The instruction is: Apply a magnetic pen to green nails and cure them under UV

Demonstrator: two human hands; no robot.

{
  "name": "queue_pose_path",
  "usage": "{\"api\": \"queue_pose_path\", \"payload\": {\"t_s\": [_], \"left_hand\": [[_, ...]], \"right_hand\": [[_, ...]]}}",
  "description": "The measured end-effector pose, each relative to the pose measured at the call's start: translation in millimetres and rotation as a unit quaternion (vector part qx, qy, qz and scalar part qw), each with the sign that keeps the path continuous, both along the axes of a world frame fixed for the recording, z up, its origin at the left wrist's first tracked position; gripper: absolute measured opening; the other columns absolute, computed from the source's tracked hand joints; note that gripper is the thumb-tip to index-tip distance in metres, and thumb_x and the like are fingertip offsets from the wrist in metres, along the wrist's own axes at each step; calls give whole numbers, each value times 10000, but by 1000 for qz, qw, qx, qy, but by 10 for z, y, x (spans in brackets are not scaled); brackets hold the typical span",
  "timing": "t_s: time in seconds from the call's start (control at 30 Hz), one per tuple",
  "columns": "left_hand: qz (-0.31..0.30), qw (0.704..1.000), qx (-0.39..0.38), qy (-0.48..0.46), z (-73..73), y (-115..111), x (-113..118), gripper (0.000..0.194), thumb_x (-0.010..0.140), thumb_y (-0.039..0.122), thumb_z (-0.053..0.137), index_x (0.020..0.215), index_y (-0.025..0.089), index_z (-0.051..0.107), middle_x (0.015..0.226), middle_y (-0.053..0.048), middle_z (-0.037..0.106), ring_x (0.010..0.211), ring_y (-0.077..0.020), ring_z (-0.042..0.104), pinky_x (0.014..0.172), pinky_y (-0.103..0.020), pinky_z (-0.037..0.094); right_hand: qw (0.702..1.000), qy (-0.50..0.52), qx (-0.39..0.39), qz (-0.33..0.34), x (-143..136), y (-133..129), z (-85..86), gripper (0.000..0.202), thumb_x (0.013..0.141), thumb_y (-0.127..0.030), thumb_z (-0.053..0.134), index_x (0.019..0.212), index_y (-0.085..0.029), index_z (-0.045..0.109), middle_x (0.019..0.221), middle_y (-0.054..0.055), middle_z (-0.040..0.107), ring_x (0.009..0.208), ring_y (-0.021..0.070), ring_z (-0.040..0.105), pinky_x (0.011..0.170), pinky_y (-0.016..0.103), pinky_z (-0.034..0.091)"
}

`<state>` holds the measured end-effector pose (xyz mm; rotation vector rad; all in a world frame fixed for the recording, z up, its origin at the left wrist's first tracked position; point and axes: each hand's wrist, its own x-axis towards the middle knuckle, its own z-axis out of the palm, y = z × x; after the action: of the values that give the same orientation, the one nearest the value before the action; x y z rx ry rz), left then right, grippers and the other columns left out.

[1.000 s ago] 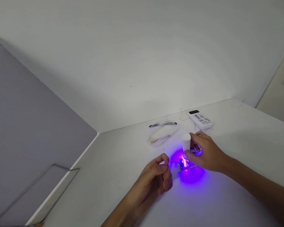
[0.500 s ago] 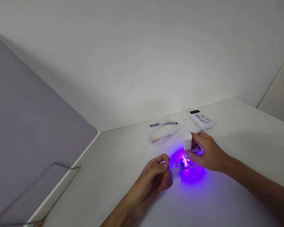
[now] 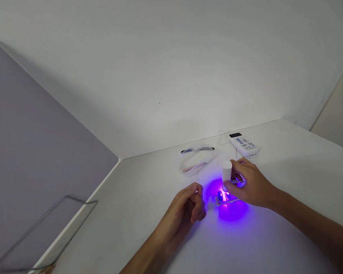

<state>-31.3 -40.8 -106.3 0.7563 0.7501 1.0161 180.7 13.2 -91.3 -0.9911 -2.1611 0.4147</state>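
My right hand (image 3: 247, 184) grips a small white lamp (image 3: 226, 171) upright between thumb and fingers. Purple light shines from its lower end onto a small object (image 3: 220, 197) on the white table (image 3: 125, 217); glare hides that object's details. To the left of the glow, my left hand (image 3: 188, 205) hovers with its fingers curled in and the thumb against them. Whether anything tiny is between those fingertips is too small to tell.
Behind the hands lie a clear plastic bag (image 3: 193, 165) and a dark-tipped item (image 3: 198, 149). A white power bank (image 3: 244, 144) with a cable rests near the wall. A thin metal frame (image 3: 31, 232) crosses the lower left.
My left hand has shifted slightly left, and its thumb and fingers have curled differently. My right hand and the lamp have stayed in place.
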Motion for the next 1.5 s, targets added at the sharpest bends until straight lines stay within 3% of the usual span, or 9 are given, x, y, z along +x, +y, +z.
{"api": "queue_pose_path", "payload": {"t_s": [0.13, 0.5, 0.83, 1.2, 1.5], "left_hand": [[-2, 1000, -9, 10, 12, -4, -1, 81, 843, 235, 636, 827, 185, 574, 471, 72, 438, 462, -87, 256, 527, -237, 288], [-7, 1000, -7, 3, -12, 0, -3, 103, 837, 224, 665, 802, 179, 580, 464, 77, 421, 465, -82, 238, 524, -238, 258], [-10, 1000, -7, 12, 37, 4, 13, 271, 884, 283, 596, 663, 181, 476, 484, 53, 418, 487, -100, 233, 528, -250, 249], [-8, 1000, -17, 19, -4, 19, 1, 238, 881, 290, 581, 689, 193, 480, 454, 46, 430, 490, -118, 243, 539, -252, 275], [-9, 999, -14, 27, -8, 29, -1, 238, 878, 257, 587, 677, 188, 478, 483, 51, 405, 496, -113, 261, 543, -247, 285]], "right_hand": [[1000, -1, 0, -1, -5, 3, 3, 174, 813, -231, 543, 685, -227, 424, 589, -23, 510, 613, 162, 511, 617, 298, 418], [1000, 3, -10, 7, -8, -1, 16, 173, 819, -234, 537, 686, -228, 427, 585, -25, 496, 614, 164, 503, 626, 304, 418], [1000, 4, -11, 4, -8, 5, 4, 151, 805, -221, 542, 692, -227, 442, 584, -25, 509, 605, 160, 498, 617, 298, 414], [1000, 7, -6, 3, -11, 5, 16, 141, 778, -205, 531, 676, -228, 437, 579, -27, 491, 614, 163, 492, 634, 306, 413], [1000, 17, 21, -5, -7, 29, 5, 269, 871, -326, 548, 660, -228, 413, 558, -26, 489, 592, 160, 479, 648, 320, 412]]}}
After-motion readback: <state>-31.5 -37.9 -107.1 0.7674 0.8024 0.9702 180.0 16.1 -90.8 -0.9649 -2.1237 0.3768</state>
